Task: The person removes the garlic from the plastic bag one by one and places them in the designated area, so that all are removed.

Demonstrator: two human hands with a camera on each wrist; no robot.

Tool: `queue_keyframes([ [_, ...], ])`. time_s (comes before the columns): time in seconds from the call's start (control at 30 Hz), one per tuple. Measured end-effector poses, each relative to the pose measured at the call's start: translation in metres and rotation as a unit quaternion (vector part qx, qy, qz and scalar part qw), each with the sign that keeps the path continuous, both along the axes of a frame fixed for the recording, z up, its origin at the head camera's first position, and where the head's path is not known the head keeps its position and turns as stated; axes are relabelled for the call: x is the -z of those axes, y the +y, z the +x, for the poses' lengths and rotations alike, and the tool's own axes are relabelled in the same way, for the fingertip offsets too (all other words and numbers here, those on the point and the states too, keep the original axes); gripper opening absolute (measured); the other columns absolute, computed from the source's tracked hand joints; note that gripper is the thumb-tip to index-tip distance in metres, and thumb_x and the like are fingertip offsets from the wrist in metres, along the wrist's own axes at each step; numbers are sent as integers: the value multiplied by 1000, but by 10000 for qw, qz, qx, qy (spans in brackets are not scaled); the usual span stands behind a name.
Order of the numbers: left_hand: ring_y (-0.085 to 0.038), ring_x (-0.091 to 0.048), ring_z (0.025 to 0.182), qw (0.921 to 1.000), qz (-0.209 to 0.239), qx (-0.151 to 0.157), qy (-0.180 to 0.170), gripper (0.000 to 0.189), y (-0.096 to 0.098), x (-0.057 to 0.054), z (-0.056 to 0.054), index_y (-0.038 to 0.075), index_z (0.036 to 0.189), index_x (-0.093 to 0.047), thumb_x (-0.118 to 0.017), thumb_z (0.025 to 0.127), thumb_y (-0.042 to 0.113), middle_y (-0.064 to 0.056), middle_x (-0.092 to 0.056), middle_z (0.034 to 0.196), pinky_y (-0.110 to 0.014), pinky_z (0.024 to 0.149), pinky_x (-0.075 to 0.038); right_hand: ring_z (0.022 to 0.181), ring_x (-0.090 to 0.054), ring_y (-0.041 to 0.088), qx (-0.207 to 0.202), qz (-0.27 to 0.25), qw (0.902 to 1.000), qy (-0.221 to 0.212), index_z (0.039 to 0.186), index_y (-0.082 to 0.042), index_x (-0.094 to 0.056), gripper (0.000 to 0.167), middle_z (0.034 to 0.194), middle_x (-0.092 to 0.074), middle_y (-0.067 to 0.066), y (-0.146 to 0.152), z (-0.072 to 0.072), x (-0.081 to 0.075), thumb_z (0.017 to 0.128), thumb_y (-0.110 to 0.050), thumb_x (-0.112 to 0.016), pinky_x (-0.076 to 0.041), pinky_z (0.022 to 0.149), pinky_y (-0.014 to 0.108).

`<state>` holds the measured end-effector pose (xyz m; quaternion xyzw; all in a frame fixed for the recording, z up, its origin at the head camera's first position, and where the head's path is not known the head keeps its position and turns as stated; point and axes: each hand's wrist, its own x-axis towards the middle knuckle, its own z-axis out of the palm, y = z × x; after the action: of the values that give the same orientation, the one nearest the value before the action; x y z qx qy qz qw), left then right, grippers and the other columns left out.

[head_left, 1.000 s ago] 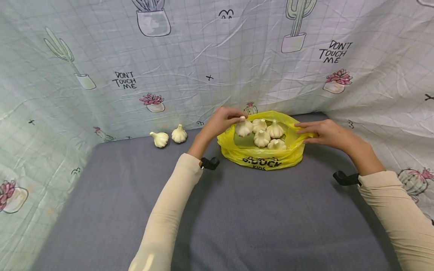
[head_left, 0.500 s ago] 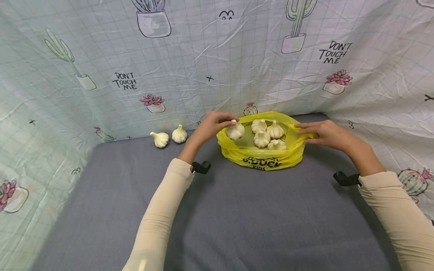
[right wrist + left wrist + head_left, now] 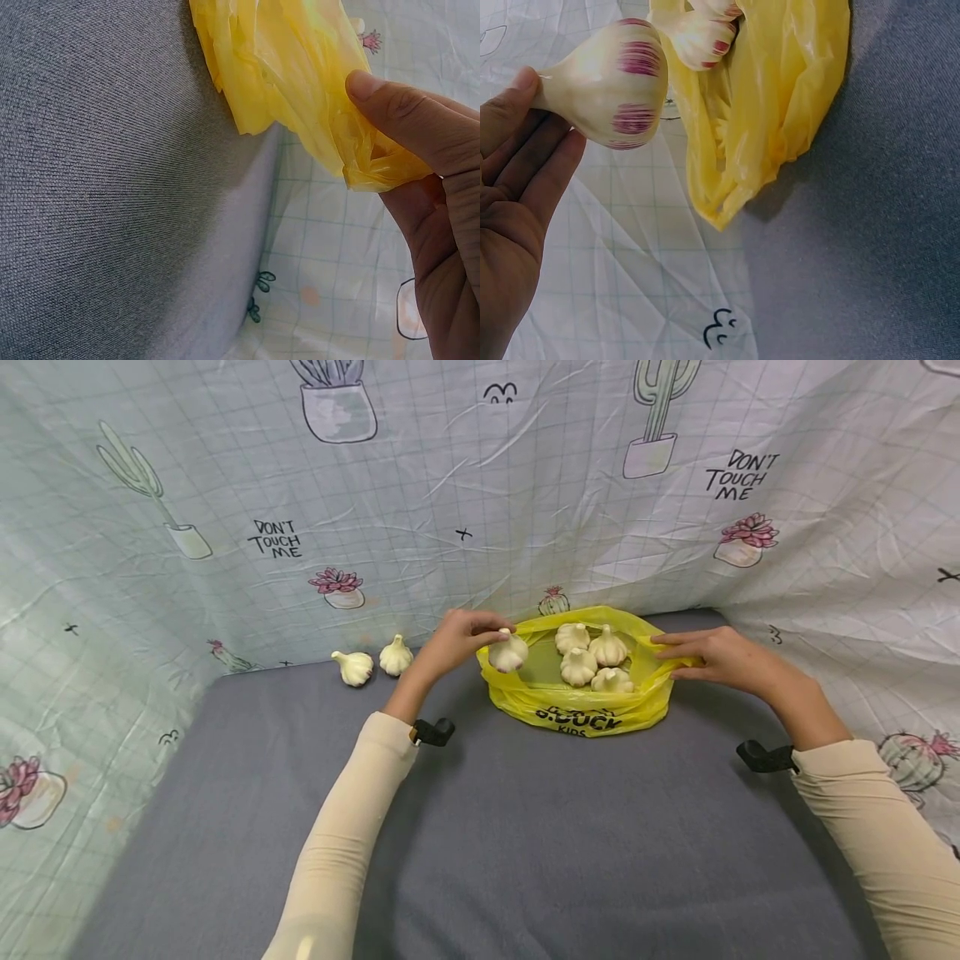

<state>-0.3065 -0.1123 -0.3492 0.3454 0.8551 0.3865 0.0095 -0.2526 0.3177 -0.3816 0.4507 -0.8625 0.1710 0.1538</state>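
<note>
My left hand [image 3: 459, 642] pinches a garlic bulb [image 3: 508, 652] by its stem, over the left rim of a yellow plastic bag [image 3: 577, 714]. In the left wrist view, thumb and fingers meet on the stem of that white bulb [image 3: 611, 82], which has purple streaks. My right hand [image 3: 720, 656] pinches the bag's right edge, and the right wrist view has the thumb [image 3: 390, 97] on the crumpled yellow plastic [image 3: 292, 75]. Inside the wide-mouthed bag sit several more garlic bulbs [image 3: 607, 647], grouped toward the middle and right.
Two garlic bulbs, one lying tilted [image 3: 354, 667] and one upright [image 3: 395, 656], are at the back left of the grey cloth-covered table [image 3: 570, 835]. A white curtain [image 3: 420, 485] printed with cacti hangs right behind the table's back edge.
My left hand has moved left with the garlic bulb, from above the bag's inside to its left rim. The right hand keeps its hold on the bag's edge.
</note>
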Motion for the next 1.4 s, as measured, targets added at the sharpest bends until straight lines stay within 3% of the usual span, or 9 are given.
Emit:
queue_keyframes([
  [0.2,-15,-68,107,9999,-99,-92,-42,25,-2,0,0,12,119,-77,-66,101,24,-3,-75,119,-33,90,-55,59,-43,-9,21,-40,10000,3,110,-2,-79,40,121,-71,19,1,0,1,71,-3,-88,-40,54,13],
  [0.47,-15,-69,108,9999,-63,-118,-44,25,-8,4,0,11,120,-77,-67,100,24,-3,-74,119,-34,90,-55,53,-36,-9,89,-48,9997,-222,112,-1,-78,40,125,-69,20,1,4,2,74,1,-87,-37,51,13],
  [0.9,-17,-70,107,9996,68,-267,84,24,-22,10,5,7,116,-78,-69,99,21,-5,-76,113,-34,92,-55,53,-38,-9,-1,-152,9999,-43,108,-1,-79,36,121,-71,20,1,4,2,73,4,-85,-37,50,13],
  [1.4,-14,-70,101,9983,-77,-494,297,21,-51,12,5,12,113,-79,-69,99,21,-1,-77,109,-35,88,-56,55,-43,-9,30,-135,9999,44,108,-2,-80,35,120,-72,20,3,3,4,73,3,-85,-38,50,13],
])
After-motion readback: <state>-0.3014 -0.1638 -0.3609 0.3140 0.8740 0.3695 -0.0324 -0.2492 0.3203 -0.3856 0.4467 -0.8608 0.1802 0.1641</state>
